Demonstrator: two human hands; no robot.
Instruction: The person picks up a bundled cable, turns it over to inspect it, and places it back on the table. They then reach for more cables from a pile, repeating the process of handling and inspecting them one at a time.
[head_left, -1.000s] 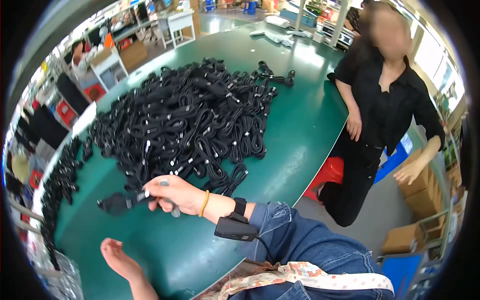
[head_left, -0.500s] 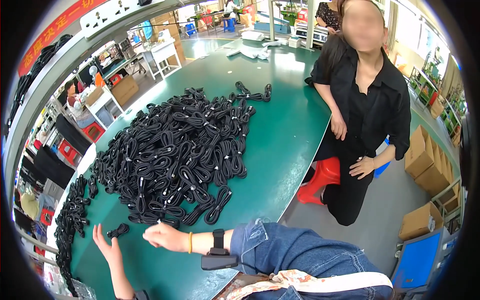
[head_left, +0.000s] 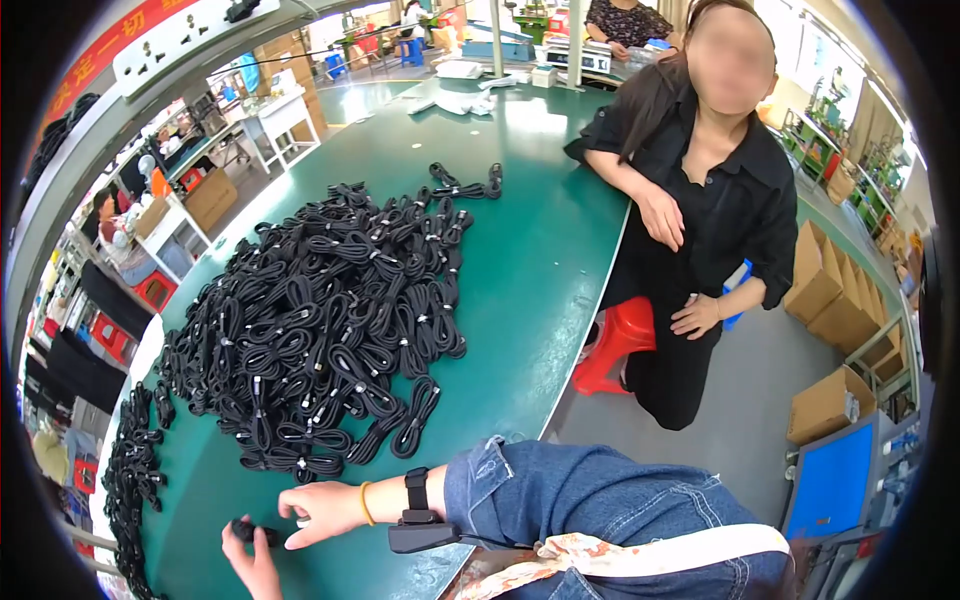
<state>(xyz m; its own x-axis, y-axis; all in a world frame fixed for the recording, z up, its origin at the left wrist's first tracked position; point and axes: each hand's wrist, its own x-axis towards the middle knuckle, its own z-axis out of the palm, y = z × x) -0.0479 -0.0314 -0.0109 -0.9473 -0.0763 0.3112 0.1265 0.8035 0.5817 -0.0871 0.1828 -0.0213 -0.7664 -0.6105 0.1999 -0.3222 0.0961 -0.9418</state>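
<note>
A small black coiled cable bundle (head_left: 262, 535) lies at the near left of the green table, apart from the big heap. My left hand (head_left: 252, 568) has its fingers and thumb closed around this bundle. Just to the right of it is my right hand (head_left: 328, 510), thumb and fingers apart, with nothing visible in its grasp. Beyond both hands spreads a large heap of black coiled cables (head_left: 310, 330), with pale ties and metal plug ends showing. Along the left table edge runs a narrower row of similar black cables (head_left: 130, 480).
The green table (head_left: 520, 300) stretches away to white items (head_left: 455, 103) at its far end. A person in black (head_left: 720, 180) sits at its right edge on a red stool (head_left: 625, 340). Cardboard boxes (head_left: 835, 400) and a blue-screened monitor (head_left: 830, 485) are at the right.
My left hand has moved from beside the small cable bundle onto it, its raised fingers closing. My right hand has lowered toward the bundle and opened. The view has shifted slightly.
</note>
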